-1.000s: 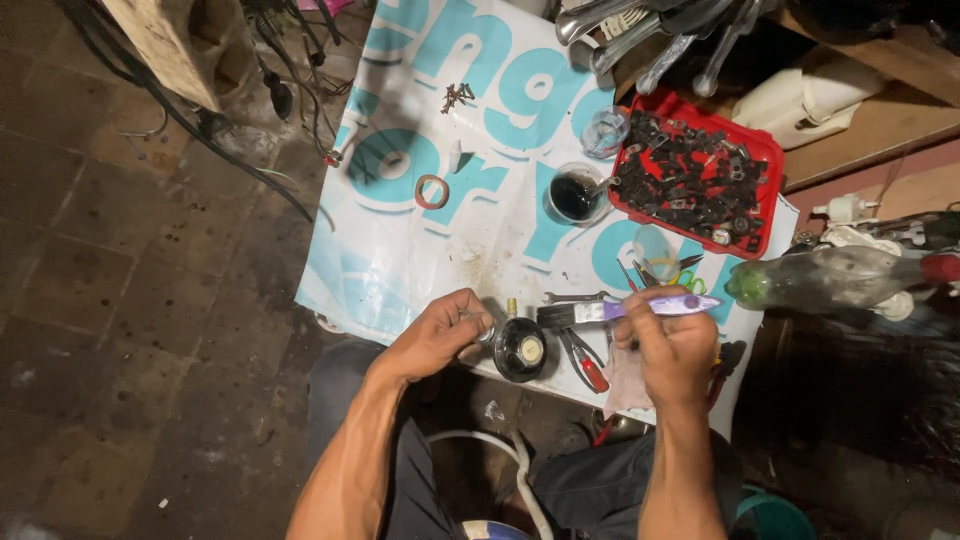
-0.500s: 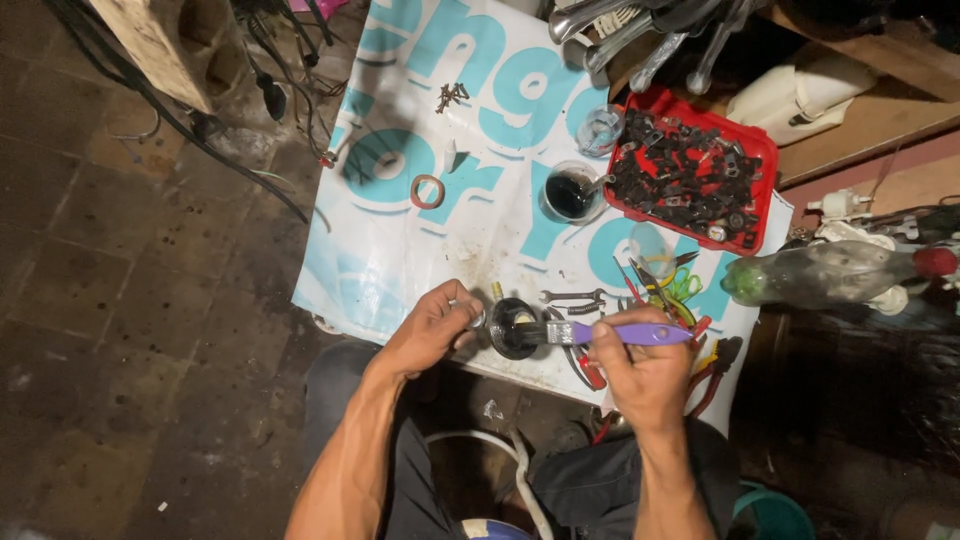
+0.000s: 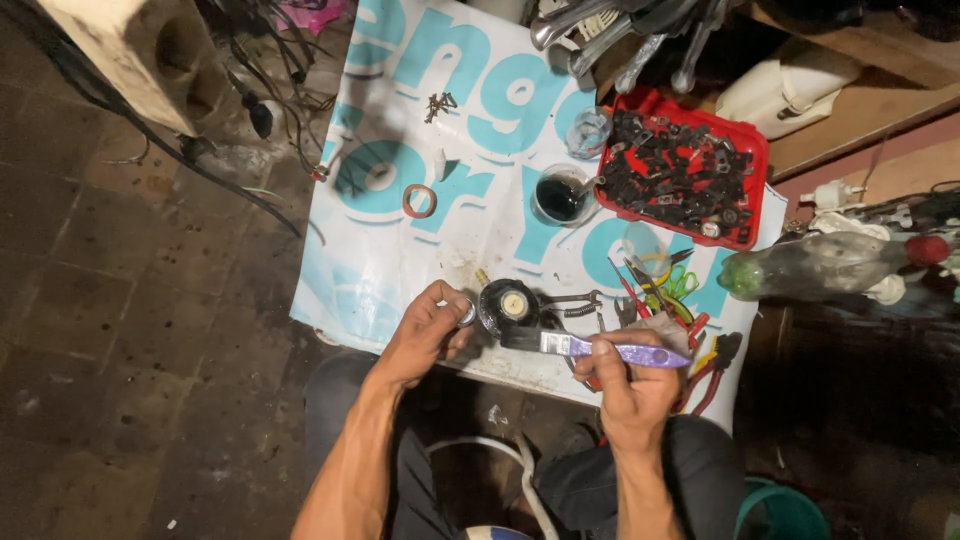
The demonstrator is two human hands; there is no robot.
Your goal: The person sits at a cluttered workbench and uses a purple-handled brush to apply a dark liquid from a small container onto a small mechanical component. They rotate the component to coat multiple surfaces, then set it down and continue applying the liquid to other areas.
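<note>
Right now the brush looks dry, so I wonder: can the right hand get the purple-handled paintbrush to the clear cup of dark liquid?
Probably yes. The right hand holds the purple-handled paintbrush, and the clear cup of dark liquid stands open-topped on the banner beyond the round black part, with only bare banner between them.

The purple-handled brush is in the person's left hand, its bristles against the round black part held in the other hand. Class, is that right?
Not quite. The head view shows the purple-handled brush in the right hand, not the left. Its bristles do meet the round black part, which the left hand holds.
</note>
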